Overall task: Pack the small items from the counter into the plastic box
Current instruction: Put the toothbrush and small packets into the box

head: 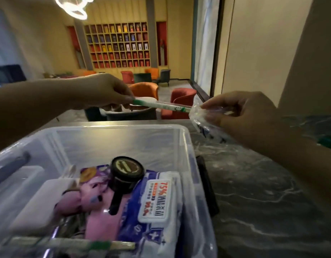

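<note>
A clear plastic box (185, 146) stands on the dark marble counter (254, 192) in front of me. Inside lie a blue-and-white wet wipes pack (157, 200), a pink packet (97, 207), a black round compact (126, 174), a white block (39, 200) and a green-and-white stick (67, 243) near the front wall. Above the box's far edge, my left hand (101, 92) pinches one end of a white-and-green pen-like stick (164, 105). My right hand (243, 112) grips a crumpled clear plastic wrapper (200, 116) at the stick's other end.
A dark flat object (207, 185) lies on the counter against the box's right wall. Something green (328, 141) sits at the counter's far right. Beyond the counter are orange and red armchairs (181, 101) and a wall shelf.
</note>
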A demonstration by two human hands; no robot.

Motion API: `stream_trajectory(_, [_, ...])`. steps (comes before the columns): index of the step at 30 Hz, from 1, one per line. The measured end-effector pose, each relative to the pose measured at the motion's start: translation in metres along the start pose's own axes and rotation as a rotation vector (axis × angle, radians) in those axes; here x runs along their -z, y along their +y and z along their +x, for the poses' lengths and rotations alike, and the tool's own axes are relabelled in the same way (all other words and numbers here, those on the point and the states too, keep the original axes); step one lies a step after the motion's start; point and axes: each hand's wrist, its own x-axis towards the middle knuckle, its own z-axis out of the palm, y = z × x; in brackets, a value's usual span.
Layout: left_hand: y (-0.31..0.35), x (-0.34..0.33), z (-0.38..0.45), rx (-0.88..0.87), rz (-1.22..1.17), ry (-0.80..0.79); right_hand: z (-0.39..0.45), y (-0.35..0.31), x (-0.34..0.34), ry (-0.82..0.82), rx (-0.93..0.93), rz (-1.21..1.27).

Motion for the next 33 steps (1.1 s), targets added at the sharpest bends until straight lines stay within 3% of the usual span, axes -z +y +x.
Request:
stream_trajectory(10, [-0.121, 0.073, -0.033, 0.227, -0.342, 0.046, 0.036, -0.058, -0.1, -0.243, 0.07, -0.093])
stream_trajectory(15, [-0.143, 0.054, -0.024, 0.247, -0.466, -0.137, 0.05, -0.073, -0.128, -0.375, 0.12, -0.131])
stream_trajectory(24, [-0.127, 0.001, -0.015, 0.183, 0.052, -0.62, 0.062, -0.102, -0.179, -0.408, 0.194, -0.058])
stream_trajectory(30, [-0.143, -0.003, -0.013, 0.078, -0.073, -0.652, 0.054, -0.09, -0.191, -0.447, 0.161, -0.073])
stream_trajectory(33, [-0.142, -0.005, -0.014, 0.013, -0.06, -0.755, 0.06, -0.087, -0.187, -0.412, 0.164, -0.128])
